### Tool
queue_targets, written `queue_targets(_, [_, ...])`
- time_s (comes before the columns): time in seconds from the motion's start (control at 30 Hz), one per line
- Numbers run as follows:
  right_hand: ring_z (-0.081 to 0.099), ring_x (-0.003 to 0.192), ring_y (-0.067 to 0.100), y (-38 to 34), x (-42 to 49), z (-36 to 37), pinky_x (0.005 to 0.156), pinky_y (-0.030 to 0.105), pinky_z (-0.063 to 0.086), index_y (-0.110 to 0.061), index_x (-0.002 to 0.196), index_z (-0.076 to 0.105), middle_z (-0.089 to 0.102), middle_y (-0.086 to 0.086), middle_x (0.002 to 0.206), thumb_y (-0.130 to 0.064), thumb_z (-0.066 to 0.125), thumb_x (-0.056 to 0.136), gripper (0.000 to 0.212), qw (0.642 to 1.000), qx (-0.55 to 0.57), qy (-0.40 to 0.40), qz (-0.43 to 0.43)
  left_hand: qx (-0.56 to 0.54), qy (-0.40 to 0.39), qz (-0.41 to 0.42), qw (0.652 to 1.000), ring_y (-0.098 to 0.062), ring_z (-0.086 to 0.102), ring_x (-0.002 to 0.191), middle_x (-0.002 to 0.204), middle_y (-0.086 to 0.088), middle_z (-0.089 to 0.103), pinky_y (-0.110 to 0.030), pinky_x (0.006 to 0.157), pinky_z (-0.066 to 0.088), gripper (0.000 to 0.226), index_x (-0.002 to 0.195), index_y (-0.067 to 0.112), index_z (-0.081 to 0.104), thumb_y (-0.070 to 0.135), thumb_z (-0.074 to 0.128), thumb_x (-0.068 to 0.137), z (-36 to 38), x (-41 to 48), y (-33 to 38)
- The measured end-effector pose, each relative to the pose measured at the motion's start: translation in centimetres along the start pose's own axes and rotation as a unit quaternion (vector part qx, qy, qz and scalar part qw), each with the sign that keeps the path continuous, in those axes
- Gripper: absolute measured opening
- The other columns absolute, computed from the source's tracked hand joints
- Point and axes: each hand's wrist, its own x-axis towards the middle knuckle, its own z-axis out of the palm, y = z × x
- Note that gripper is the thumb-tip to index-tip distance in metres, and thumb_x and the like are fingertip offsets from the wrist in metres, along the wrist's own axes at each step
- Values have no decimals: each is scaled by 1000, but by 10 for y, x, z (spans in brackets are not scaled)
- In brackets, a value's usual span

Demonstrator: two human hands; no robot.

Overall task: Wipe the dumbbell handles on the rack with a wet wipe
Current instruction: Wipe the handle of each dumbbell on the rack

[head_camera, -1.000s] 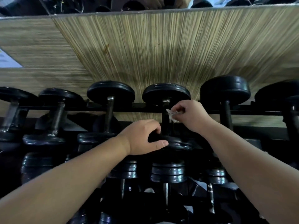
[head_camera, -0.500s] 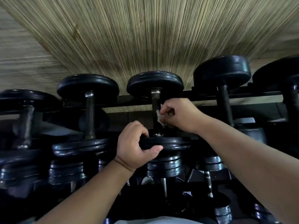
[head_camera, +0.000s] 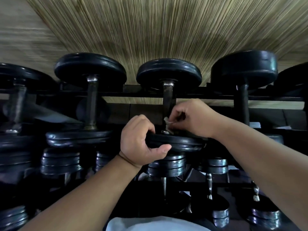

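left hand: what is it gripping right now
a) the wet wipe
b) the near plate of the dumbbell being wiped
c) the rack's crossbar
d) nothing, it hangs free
b: the left hand curls round the rim of the near plate, thumb on its front edge, while the right hand pinches the wet wipe against the handle.

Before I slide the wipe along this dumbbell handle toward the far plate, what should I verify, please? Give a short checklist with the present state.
1. Right hand pinches the wet wipe: ok.
2. Wet wipe touches the dumbbell handle near its front end: ok.
3. Left hand grips the front plate to steady it: ok.
4. Far part of the handle is free of obstruction: ok.
5. Wipe is moist enough: cannot tell.
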Motion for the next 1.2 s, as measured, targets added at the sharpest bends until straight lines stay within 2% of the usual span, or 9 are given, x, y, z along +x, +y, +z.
queue_targets(0.2, [68,70,8,-6,10,1,66,21,55,-16,82,75,72,-5,80,-25,82,81,12,976,77,200,45,11,9,10,1000,-22,47,59,66,-6,50,-37,55,40,79,68,2,56,77,49,91,2,1,0])
queue_targets(0.37, [61,78,-8,1,-3,11,72,4,42,-17,89,75,71,-5,92,-16,83,79,13,987,94,116,54,20,2,1,1000,-21,47,60,66,-6,50,-38,56,39,79,68,2,56,78,49,90,0,1,-1])
queue_targets(0.5, [62,69,1,5,7,11,59,10,47,-18,91,75,71,-6,83,-15,82,80,14,959,172,193,119,23,-4,-6,1000,-22,47,59,66,-5,50,-40,55,40,79,68,3,55,79,48,90,0,1,0])
queue_targets(0.6, [69,77,7,8,24,7,70,21,56,-20,92,76,74,-5,84,-20,81,81,12,930,229,248,145,26,-7,-4,1000,-23,46,58,67,-5,49,-41,54,39,80,68,3,54,79,47,90,0,2,1])
queue_targets(0.77, [72,70,18,15,14,11,69,38,63,-8,92,76,75,12,82,-9,79,84,9,921,316,188,127,19,-9,-5,1000,-25,47,57,66,-7,49,-43,54,39,81,67,2,54,79,48,90,-1,2,0])
queue_targets(0.83, [66,63,13,18,2,15,58,30,57,-5,88,75,71,9,75,-6,82,81,10,931,312,148,119,18,-9,-7,1000,-25,48,57,66,-7,50,-43,54,39,81,67,2,54,79,48,90,-2,2,1])
queue_targets(0.93, [64,59,8,20,-8,23,59,20,52,-2,85,74,70,5,71,0,82,78,11,941,295,112,119,22,-15,-10,1000,-26,48,57,66,-7,50,-45,53,40,82,67,1,53,80,47,90,-2,2,2])
queue_targets(1.03, [63,59,15,16,0,21,58,30,55,-2,90,71,70,12,76,0,80,81,14,920,335,165,121,22,-24,-13,999,-26,48,58,66,-7,49,-46,53,39,82,67,2,53,80,46,90,-3,4,3])
queue_targets(1.2, [71,64,14,5,30,10,64,36,64,-11,92,73,72,0,80,-2,72,87,10,903,315,273,103,27,-38,-14,999,-28,49,58,68,-9,50,-46,54,40,82,69,1,53,80,44,91,-5,4,5])
